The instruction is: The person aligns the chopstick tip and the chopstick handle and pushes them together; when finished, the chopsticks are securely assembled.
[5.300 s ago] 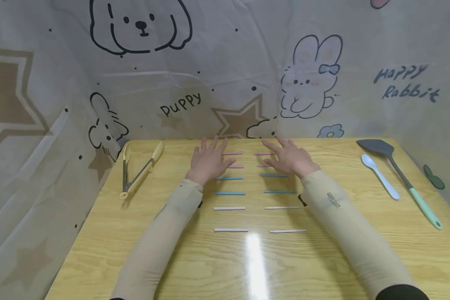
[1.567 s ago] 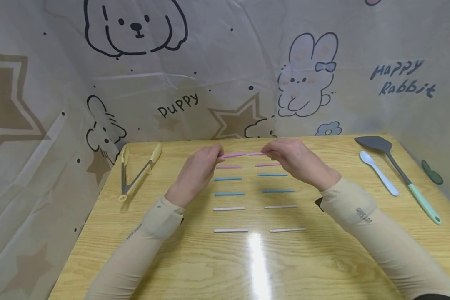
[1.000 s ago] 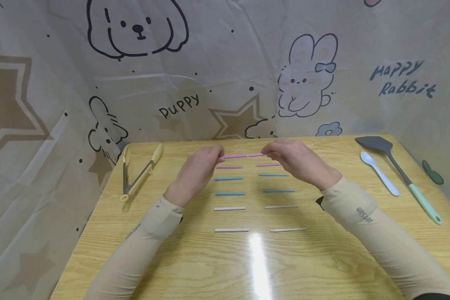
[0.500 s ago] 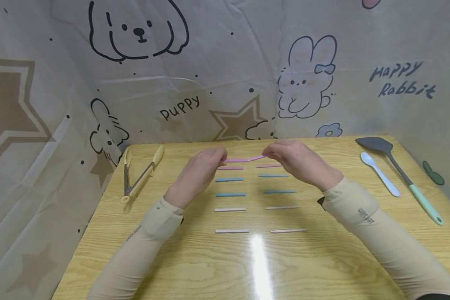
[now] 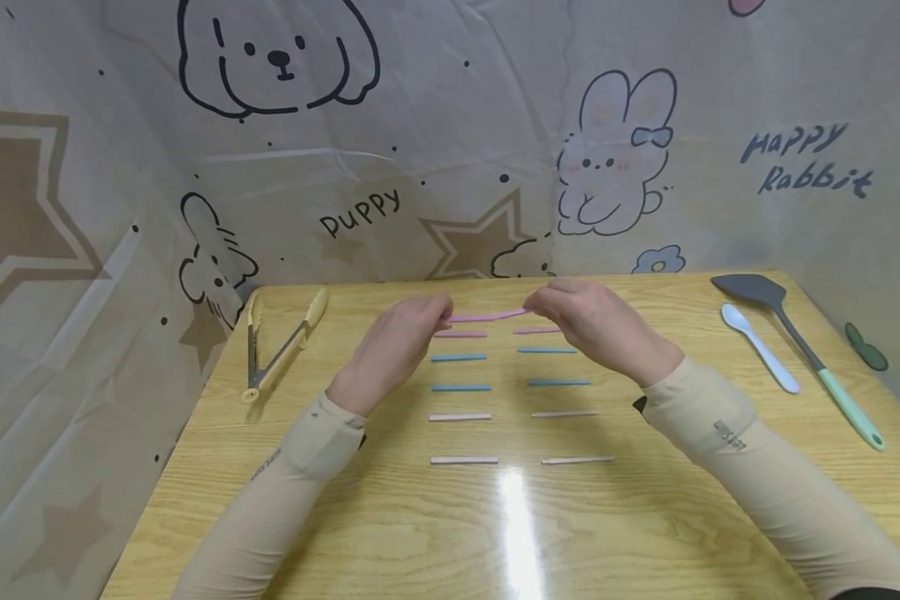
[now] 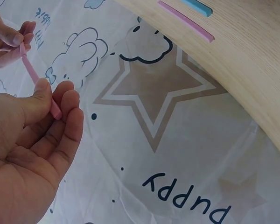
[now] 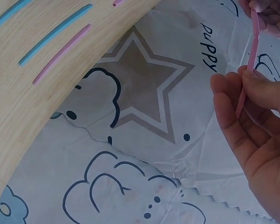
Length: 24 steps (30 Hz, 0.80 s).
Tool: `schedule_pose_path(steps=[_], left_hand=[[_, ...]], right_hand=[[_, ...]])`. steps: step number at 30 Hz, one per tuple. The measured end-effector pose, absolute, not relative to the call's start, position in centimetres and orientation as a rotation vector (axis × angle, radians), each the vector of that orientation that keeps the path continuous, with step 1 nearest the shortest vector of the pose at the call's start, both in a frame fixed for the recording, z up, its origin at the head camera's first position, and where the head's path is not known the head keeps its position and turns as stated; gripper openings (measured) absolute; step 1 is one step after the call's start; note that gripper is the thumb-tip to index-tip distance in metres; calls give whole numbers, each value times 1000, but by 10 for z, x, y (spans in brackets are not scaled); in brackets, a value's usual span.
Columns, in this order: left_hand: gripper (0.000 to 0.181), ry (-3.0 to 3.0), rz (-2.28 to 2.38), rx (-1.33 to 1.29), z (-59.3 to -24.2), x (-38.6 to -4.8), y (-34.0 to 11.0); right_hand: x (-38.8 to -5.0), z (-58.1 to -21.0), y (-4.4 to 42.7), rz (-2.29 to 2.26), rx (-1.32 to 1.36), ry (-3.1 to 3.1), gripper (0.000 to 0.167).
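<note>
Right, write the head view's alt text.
A left hand and right hand pinch two pink sticks meeting end to end at a wooden table. Nearer lie one pink pair, two blue pairs and two pale pairs; tongs lie left, a spoon and spatula right.

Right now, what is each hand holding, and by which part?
The left hand pinches one pink stick and the right hand another pink stick, each near its outer end; their inner ends meet between the hands.

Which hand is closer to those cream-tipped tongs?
Left. The left hand is to the right of the cream-tipped tongs; the right hand is farther right, beyond the left one.
</note>
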<state>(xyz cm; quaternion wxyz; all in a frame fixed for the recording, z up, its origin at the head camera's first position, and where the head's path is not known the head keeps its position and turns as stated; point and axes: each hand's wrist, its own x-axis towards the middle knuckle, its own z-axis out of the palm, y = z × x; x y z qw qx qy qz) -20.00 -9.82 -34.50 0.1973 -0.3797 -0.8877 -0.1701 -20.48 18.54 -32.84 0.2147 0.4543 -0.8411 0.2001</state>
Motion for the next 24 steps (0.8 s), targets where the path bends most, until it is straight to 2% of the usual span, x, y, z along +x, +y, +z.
schedule_pose_path(steps=[7,24], left_hand=[[5,-2458,-533,-1072,-347,-200,-99],[11,-2419,-519,-1075,-349,-200,-97]], right_hand=[[-203,-331,186,520,1227,-2346,21],[-203,-331,184,488,1212,-2340,21]])
